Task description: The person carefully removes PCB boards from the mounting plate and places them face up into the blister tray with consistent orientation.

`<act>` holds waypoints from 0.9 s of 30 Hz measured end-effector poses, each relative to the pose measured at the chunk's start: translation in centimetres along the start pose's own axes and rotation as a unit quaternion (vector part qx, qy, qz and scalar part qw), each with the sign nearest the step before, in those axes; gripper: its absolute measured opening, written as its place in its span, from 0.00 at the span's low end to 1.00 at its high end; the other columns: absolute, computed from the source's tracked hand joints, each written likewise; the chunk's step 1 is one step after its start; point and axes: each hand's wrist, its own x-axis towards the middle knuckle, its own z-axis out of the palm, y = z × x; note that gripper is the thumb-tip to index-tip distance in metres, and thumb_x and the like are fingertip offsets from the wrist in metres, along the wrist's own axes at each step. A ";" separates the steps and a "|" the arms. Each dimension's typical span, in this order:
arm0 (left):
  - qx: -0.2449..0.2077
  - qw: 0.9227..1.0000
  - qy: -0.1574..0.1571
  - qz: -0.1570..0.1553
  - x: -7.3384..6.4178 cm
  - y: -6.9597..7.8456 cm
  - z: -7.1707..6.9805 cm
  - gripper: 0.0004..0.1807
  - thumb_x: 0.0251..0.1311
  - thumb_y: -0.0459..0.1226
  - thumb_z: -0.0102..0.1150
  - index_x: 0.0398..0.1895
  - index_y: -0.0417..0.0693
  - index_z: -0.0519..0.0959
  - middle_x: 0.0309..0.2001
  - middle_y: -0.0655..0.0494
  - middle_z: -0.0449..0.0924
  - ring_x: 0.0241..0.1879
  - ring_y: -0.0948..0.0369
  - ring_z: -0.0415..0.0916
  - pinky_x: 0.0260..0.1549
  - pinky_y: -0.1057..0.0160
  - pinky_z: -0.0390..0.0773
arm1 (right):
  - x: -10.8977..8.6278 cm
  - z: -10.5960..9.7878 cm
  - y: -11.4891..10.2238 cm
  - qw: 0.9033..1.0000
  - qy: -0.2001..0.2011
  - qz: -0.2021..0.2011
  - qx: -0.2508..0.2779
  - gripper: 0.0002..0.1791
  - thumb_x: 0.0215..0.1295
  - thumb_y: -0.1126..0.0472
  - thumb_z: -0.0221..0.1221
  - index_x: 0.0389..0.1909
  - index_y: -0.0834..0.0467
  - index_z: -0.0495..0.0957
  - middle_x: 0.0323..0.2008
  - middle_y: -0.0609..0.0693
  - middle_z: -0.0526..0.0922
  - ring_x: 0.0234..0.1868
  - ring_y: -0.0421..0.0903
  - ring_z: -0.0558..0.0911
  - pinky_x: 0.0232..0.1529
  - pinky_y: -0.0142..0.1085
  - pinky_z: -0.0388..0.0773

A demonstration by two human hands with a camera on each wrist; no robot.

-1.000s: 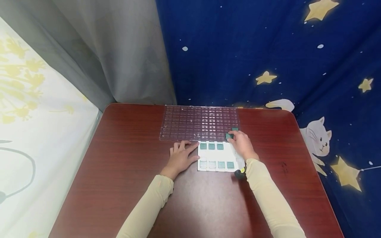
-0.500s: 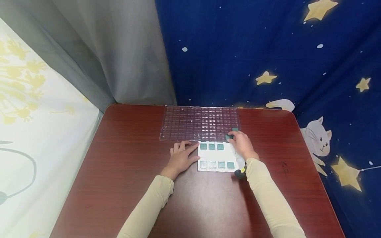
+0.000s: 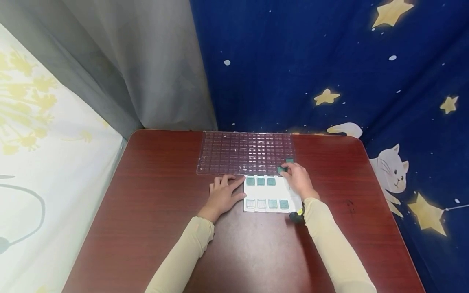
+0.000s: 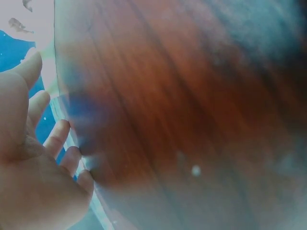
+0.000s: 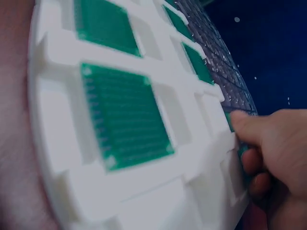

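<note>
In the head view, a white foam-like tray (image 3: 261,193) holds green circuit boards (image 3: 260,181) in its far and near rows. Behind it lies a clear plastic tray (image 3: 234,152) divided into small pockets. My right hand (image 3: 299,181) pinches a small green board (image 3: 280,169) at the clear tray's near right corner; the fingers hide part of it. One more green board (image 3: 289,160) sits in a pocket just beyond. My left hand (image 3: 221,198) rests on the table with fingers spread, its index finger and thumb touching the white tray's left edge.
Both trays lie on a reddish-brown wooden table (image 3: 154,195). Close to the right wrist, a small black and yellow object (image 3: 296,215) is by the white tray's near right corner. Grey and blue star-patterned curtains (image 3: 278,73) hang behind the far edge.
The board under my right fingers has come down slightly towards the near edge and lies flatter in the clear tray. The left hand and the white tray stay in place.
</note>
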 end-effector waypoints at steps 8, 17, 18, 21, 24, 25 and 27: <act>-0.002 1.000 0.008 0.003 0.0 0.0 0.1 0.35 0.66 0.61 0.58 0.76 0.74 0.66 0.71 0.51 0.66 0.63 0.46 0.60 0.55 0.44 0.60 | -1.3 -0.2 0.4 0.999 0.010 -0.020 0.041 0.17 0.73 0.54 0.62 0.58 0.55 0.82 0.33 0.51 0.76 0.33 0.47 0.72 0.35 0.39 0.70; 0.001 1.000 0.002 -0.001 0.1 0.1 0.1 0.35 0.66 0.61 0.58 0.76 0.75 0.65 0.71 0.52 0.65 0.63 0.46 0.60 0.55 0.44 0.60 | -3.0 -0.6 -0.1 0.998 -0.008 -0.030 0.046 0.17 0.70 0.54 0.64 0.56 0.54 0.83 0.33 0.49 0.76 0.37 0.47 0.74 0.42 0.40 0.71; 0.001 1.000 0.003 -0.002 0.0 0.1 0.1 0.35 0.66 0.61 0.58 0.76 0.75 0.65 0.71 0.52 0.65 0.63 0.46 0.60 0.55 0.44 0.60 | -3.3 -0.6 -0.1 0.998 -0.010 -0.033 0.050 0.16 0.70 0.53 0.65 0.55 0.54 0.83 0.33 0.48 0.76 0.37 0.47 0.74 0.42 0.40 0.71; 0.002 1.000 0.003 -0.004 0.0 0.1 0.1 0.35 0.66 0.62 0.58 0.76 0.76 0.65 0.71 0.52 0.65 0.63 0.46 0.59 0.55 0.44 0.59 | -4.1 -0.7 0.0 0.997 -0.015 -0.043 0.060 0.14 0.68 0.54 0.66 0.51 0.54 0.84 0.32 0.48 0.76 0.37 0.46 0.74 0.42 0.38 0.72; -0.003 1.000 0.009 0.003 0.1 0.0 0.2 0.34 0.66 0.61 0.58 0.75 0.74 0.66 0.70 0.51 0.65 0.63 0.45 0.59 0.54 0.44 0.59 | -5.1 -0.7 0.4 0.996 -0.013 -0.047 0.072 0.11 0.66 0.57 0.68 0.47 0.54 0.85 0.30 0.47 0.75 0.33 0.44 0.73 0.38 0.35 0.71; -0.007 1.000 0.011 0.005 0.1 -0.1 0.2 0.34 0.66 0.60 0.59 0.75 0.73 0.67 0.70 0.51 0.65 0.63 0.45 0.59 0.53 0.44 0.59 | -5.4 -0.7 0.5 0.996 -0.014 -0.047 0.076 0.11 0.65 0.57 0.69 0.46 0.54 0.85 0.29 0.47 0.75 0.33 0.44 0.72 0.37 0.34 0.70; -0.009 1.000 0.016 0.009 0.1 -0.1 0.2 0.34 0.66 0.60 0.59 0.75 0.72 0.68 0.69 0.50 0.66 0.62 0.44 0.60 0.52 0.44 0.59 | -6.0 -0.6 0.8 0.995 -0.012 -0.048 0.082 0.11 0.64 0.57 0.70 0.45 0.54 0.85 0.28 0.47 0.74 0.31 0.43 0.71 0.35 0.32 0.69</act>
